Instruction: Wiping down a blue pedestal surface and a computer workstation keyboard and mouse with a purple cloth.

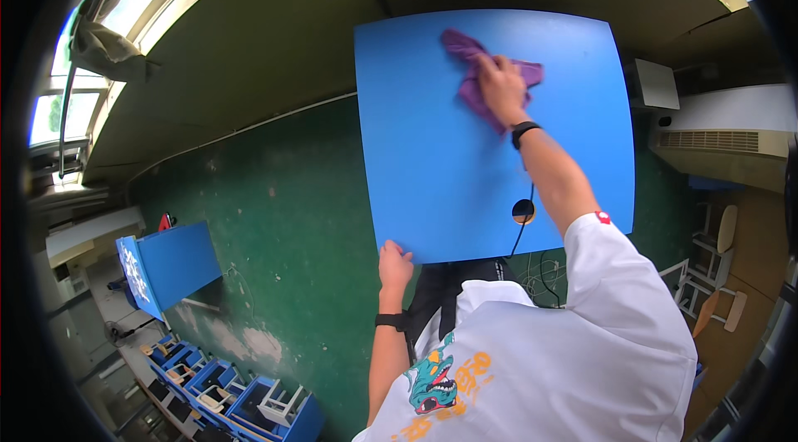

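Note:
A blue tabletop (430,149) lies in front of me, with a round cable hole (523,211) towards its near side. My right hand (504,85) reaches over the far half and grips a crumpled purple cloth (480,102), which lies against the surface. Parts of the cloth stick out on both sides of the hand. At the near left corner, my left hand (395,264) touches the tabletop edge with its fingers curled; whether it grips the edge is hidden. A black cable (522,233) runs beside the hole and over the near edge.
Loose cables (542,273) lie on the green floor (299,192) by my legs. Left stands another blue desk (177,267); several blue desks with stools (218,389) fill the lower left. White-framed chairs (717,280) and an air conditioner (717,139) are at the right.

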The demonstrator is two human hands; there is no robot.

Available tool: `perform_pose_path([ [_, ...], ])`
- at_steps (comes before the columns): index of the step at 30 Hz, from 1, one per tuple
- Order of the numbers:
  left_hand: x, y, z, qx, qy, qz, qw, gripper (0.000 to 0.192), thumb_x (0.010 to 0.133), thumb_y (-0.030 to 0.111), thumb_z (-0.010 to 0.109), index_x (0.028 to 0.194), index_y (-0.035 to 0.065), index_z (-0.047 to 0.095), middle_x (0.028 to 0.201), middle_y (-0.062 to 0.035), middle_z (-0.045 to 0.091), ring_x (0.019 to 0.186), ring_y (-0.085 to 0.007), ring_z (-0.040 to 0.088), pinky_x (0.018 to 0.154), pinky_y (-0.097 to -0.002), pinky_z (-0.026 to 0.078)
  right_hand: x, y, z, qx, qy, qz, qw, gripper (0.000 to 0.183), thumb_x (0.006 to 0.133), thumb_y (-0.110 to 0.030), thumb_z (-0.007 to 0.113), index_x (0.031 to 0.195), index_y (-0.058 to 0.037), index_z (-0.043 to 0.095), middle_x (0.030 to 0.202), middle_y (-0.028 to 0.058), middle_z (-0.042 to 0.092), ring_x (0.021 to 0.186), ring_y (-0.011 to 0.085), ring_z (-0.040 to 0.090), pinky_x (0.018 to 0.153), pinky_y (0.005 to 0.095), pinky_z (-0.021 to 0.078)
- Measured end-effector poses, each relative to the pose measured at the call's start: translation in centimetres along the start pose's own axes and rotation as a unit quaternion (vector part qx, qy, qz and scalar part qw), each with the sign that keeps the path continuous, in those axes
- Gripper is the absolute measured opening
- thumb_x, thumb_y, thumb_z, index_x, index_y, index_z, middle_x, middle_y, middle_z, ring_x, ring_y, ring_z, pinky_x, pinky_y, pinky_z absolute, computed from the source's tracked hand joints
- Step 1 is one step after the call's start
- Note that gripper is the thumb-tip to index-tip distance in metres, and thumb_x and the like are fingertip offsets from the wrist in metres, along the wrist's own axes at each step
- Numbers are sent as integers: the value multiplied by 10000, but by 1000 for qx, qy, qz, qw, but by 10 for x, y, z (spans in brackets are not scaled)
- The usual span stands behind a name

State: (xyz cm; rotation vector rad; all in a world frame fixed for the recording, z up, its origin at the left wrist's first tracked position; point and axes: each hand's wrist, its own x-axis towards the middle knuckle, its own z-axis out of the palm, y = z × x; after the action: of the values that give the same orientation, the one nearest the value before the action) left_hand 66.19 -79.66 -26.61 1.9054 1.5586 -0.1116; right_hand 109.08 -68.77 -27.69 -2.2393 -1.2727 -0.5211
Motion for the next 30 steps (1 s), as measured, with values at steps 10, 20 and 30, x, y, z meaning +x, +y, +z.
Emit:
perform_pose_path([
  [10, -6, 6, -6, 7, -7, -26, 1000, 301, 760, 82, 706, 905, 35, 446, 943, -166, 522, 851, -382, 554, 708, -454, 456, -25, 156, -54, -252, -33, 495, 831, 292, 909, -308, 513, 1172, -181, 519, 1194, 112, 494, 1051, 347, 517, 745, 469, 509],
  [20, -4, 3, -7, 32, -41, -31, 998, 296, 768, 81, 696, 910, 32, 441, 967, -169, 503, 847, -382, 545, 697, -457, 455, 5, -71, -13, 94, -86, -33, 991, 301, 758, -287, 591, 1047, -206, 617, 1044, 61, 564, 869, 308, 525, 669, 448, 412],
  [30, 6, 11, -10, 69, -85, -47, 993, 320, 772, 111, 705, 912, 39, 426, 974, -165, 492, 869, -388, 537, 713, -463, 455, -2, 25, -37, 276, -150, -289, 904, 318, 735, -217, 666, 1052, -235, 646, 1093, -9, 594, 953, 227, 565, 799, 380, 457],
])
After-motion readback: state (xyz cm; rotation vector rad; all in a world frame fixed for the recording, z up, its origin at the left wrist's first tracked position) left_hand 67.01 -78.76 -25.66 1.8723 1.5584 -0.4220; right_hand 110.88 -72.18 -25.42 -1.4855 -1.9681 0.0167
